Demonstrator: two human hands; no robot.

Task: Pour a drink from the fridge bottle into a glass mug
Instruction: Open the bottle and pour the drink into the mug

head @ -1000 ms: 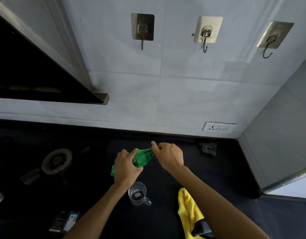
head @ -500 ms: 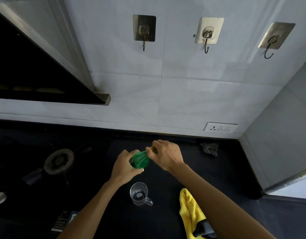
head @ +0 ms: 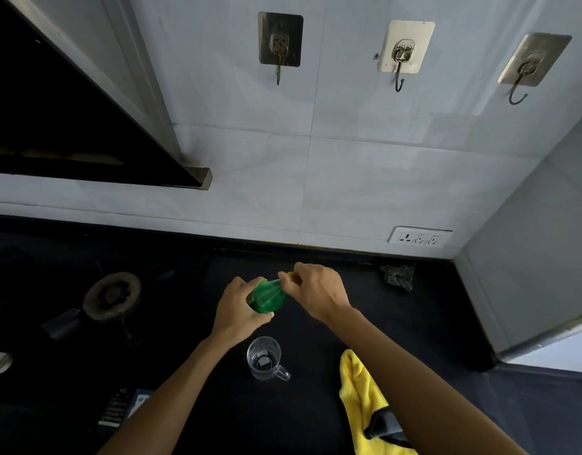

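Observation:
My left hand (head: 238, 307) grips the body of a green bottle (head: 266, 295) held above the black counter, its neck pointing up and to the right. My right hand (head: 317, 290) pinches the yellowish cap (head: 290, 276) at the bottle's mouth. A clear glass mug (head: 265, 357) stands on the counter just below the bottle, handle to the right; it looks empty.
A yellow cloth (head: 361, 392) lies right of the mug under my right forearm. A gas burner (head: 112, 295) sits at the left, a dark scrubber (head: 397, 277) near the back wall, a socket (head: 419, 238) above it. A small packet (head: 125, 405) lies at the front left.
The bottle has been tilted from lying sideways to more upright, its neck now towards my right hand, which keeps hold of the cap. The mug has not moved.

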